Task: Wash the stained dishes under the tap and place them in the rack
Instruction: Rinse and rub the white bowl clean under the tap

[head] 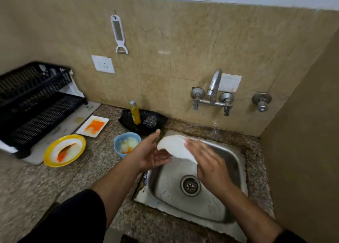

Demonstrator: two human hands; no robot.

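fig.: white round plate (174, 145) above stainless steel sink (183, 204), btwn hands. left hand (154, 154) flat, palm up, under its edge; right hand (209, 160) flat on top, fingers straight. black plastic rack (36, 99) well apart.

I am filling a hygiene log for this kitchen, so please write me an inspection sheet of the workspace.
Surface: speckled stone counter with a steel sink set in.
Job's things: white dish over the sink; stained yellow plate, white rectangular plate and blue bowl wait on the counter; black rack at left; tap on the wall.
Clutter: black tray with soap bottle and steel scrubber.
Hands: left hand supports the dish from below, right hand lies flat on it.
Cables: nothing seen.
Surroundings: tiled wall, hanging peeler, socket.
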